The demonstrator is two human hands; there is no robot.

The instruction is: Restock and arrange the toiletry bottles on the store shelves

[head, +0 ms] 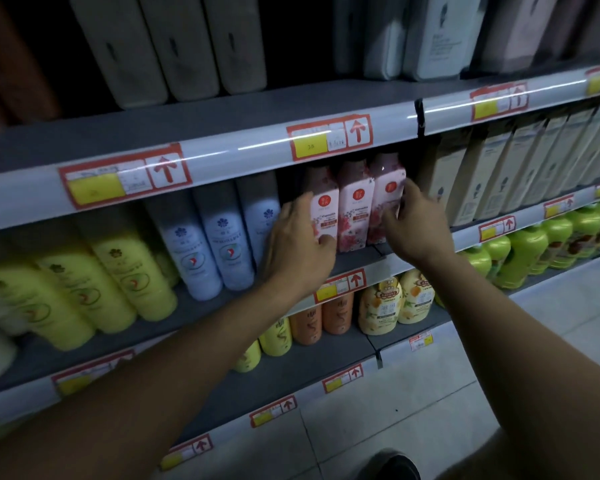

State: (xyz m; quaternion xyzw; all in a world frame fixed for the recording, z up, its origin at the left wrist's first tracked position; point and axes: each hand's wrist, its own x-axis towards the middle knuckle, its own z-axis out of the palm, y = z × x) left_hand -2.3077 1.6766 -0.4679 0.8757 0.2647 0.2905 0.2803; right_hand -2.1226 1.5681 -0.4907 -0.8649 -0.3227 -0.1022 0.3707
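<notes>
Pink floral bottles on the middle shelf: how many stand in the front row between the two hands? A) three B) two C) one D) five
A: three pink floral bottles stand side by side, the left hand on the leftmost and the right hand on the rightmost.

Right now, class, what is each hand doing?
Left hand: holds the left pink bottle, thumb across its front.
Right hand: holds the right pink bottle, fingers round its side.
</notes>
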